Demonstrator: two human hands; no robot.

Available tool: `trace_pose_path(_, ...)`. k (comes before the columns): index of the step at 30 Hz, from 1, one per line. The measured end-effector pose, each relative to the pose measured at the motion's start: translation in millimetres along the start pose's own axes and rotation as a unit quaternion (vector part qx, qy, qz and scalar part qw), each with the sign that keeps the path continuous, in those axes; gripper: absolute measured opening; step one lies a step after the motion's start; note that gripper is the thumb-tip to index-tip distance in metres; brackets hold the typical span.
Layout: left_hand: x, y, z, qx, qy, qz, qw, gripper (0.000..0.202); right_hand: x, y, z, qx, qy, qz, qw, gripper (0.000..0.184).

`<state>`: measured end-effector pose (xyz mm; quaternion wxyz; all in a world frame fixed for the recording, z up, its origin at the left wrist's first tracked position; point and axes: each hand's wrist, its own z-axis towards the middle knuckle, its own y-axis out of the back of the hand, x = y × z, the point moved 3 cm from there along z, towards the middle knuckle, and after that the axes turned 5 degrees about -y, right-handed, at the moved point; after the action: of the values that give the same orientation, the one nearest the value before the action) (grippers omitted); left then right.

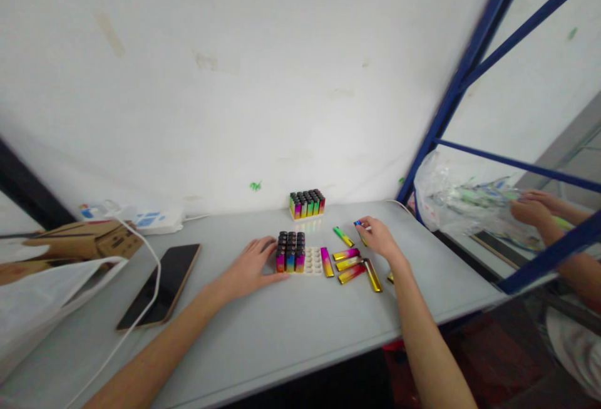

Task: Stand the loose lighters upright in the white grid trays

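My left hand [251, 265] steadies a white tray [313, 261] at its left side, thumb along the front and fingers behind. Shiny multicoloured lighters [291, 252] with black tops stand upright in the tray's left part; the sockets to their right are bare. To the right of the tray, my right hand [377, 237] pinches a lighter [359, 223] with a blue end, partly hidden by the fingers. Several loose lighters [348, 263] lie between the tray and that hand, and a green and yellow lighter [344, 237] lies just behind them.
A full block of lighters [307, 204] stands by the wall. On the left lie a phone [162, 287], a white cable [153, 252], a cardboard box [101, 240] and a white bag [32, 309]. Blue rack posts [444, 114] rise at right, where another person's hands [535, 208] handle clear plastic.
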<state>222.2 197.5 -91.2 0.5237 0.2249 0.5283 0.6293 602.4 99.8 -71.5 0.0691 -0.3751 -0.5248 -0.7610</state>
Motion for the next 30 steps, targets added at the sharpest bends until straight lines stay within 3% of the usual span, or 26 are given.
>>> trace_pose_path(2,-1,1.0,0,-0.001,0.000,-0.004,1.000,0.078,9,-3,-3,-0.009,0.018,0.141,0.990,0.032)
trace_pose_path(4,-2,1.8,0,-0.006,-0.002,-0.011,1.000,0.076,22,-9,-9,0.026,0.023,0.273,0.961,0.046)
trace_pose_path(8,-3,2.0,-1,-0.008,-0.002,-0.013,1.000,0.076,49,-23,-22,0.111,0.000,0.386,0.916,0.059)
trace_pose_path(10,-2,1.6,-1,-0.005,0.002,-0.011,1.000,0.078,59,-26,-27,0.104,0.007,0.385,0.917,0.057)
trace_pose_path(17,-2,0.6,-3,-0.004,0.003,-0.010,1.000,0.077,78,-41,-43,0.007,0.095,0.242,0.966,0.059)
trace_pose_path(24,-5,1.4,-3,-0.013,0.007,-0.026,1.000,0.076,89,-57,-58,0.030,0.149,0.168,0.974,0.039)
trace_pose_path(30,-6,2.4,-3,-0.016,0.005,-0.030,0.999,0.076,92,-56,-60,0.035,0.142,0.153,0.977,0.044)
